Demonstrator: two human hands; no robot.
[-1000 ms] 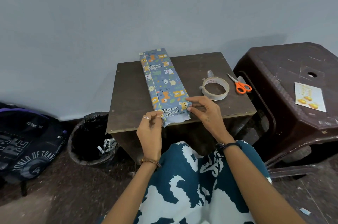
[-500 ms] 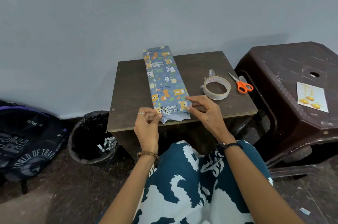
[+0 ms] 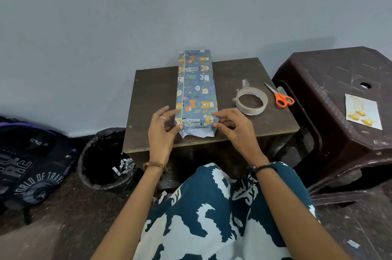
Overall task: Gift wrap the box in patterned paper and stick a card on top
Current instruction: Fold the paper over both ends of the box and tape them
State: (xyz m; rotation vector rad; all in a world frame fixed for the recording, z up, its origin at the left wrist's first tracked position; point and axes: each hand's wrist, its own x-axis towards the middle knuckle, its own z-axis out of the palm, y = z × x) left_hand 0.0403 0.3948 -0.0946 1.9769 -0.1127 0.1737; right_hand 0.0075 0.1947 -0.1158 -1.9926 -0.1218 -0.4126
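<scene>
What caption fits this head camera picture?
Two hands folding the open end of a wrapped box on a small table.

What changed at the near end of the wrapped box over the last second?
The left hand let go of its pinch on the near left corner of the paper; its fingers now spread, the thumb touching the wrapped box. The right hand stayed pinching the near right corner. The open paper end, tape roll, scissors and card stayed where they were.
</scene>
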